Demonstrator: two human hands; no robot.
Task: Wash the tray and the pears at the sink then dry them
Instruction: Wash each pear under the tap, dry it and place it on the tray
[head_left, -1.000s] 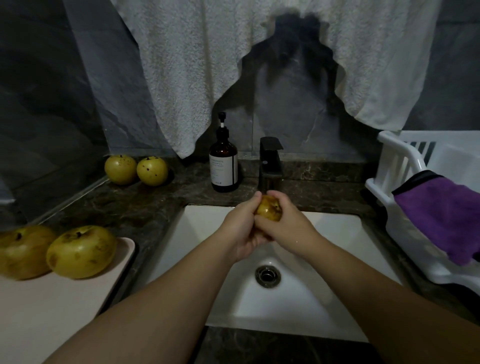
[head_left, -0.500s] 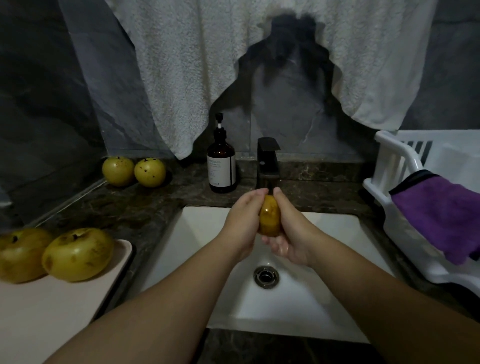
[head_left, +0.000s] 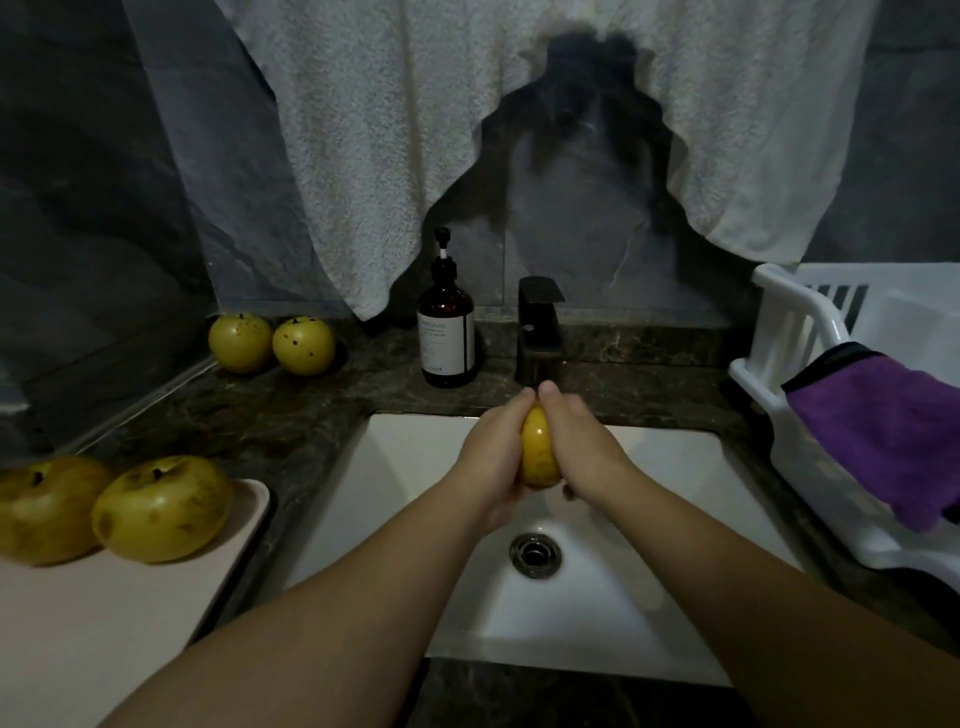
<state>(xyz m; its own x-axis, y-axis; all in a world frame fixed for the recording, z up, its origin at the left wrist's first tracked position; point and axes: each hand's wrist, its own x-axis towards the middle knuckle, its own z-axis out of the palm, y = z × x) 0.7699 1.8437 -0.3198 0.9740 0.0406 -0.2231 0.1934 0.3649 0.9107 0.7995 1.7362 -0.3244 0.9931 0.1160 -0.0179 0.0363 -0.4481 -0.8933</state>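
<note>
1. Clasped between left hand (head_left: 491, 457) and right hand (head_left: 582, 441) over the white rectangular sink (head_left: 415, 467): one round yellow pear (head_left: 539, 449).
2. Resting on the pale pink flat tray (head_left: 104, 613): two more yellow pears (head_left: 161, 509).

Both hands (head_left: 540, 447) cupped, fingers (head_left: 551, 391) touching

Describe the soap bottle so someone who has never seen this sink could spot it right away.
Start at the white sink and look to the dark faucet at its back edge. Just left of the faucet, on the dark stone counter, stands the soap bottle. It is the only bottle there: upright, brown, with a black pump and a pale label, unlike the two round yellow pears farther left.
</note>
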